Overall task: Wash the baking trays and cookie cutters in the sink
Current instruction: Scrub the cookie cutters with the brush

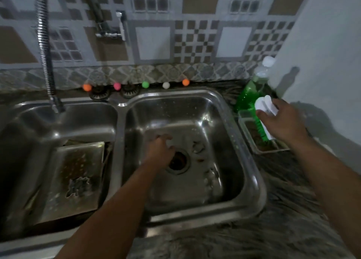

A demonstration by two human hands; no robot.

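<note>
Taking the drain (178, 162) of the right-hand basin (230, 110) as the landmark and working left to right: well to its left, in the other basin, a soiled baking tray (78, 180) is lying tilted against the basin wall, with what appears to be a cookie cutter (78, 186) resting on its surface; blur prevents a firm reading of its shape. A flexible faucet hose (46, 49) is hanging above that basin, and no water is visibly running. Just left of the drain, the left hand (159, 151) is reaching down to the basin floor with fingers curled; whether it is grasping anything cannot be told from this view. Just right of the drain, small pale objects (198, 148), possibly cutters or scraps, are lying on the basin floor. Well to the right of the drain, on the bench (293, 200), the right hand (281, 120) is gripping a white-handled green brush (262, 121), which is standing in a clear container (254, 139) beside a green detergent bottle (252, 90). Judgement: the person is at the tool-gathering step, and washing proper is not yet under way. The next move appears to call for lifting the brush clear of the container, applying detergent, and bringing tray and water together.
</note>
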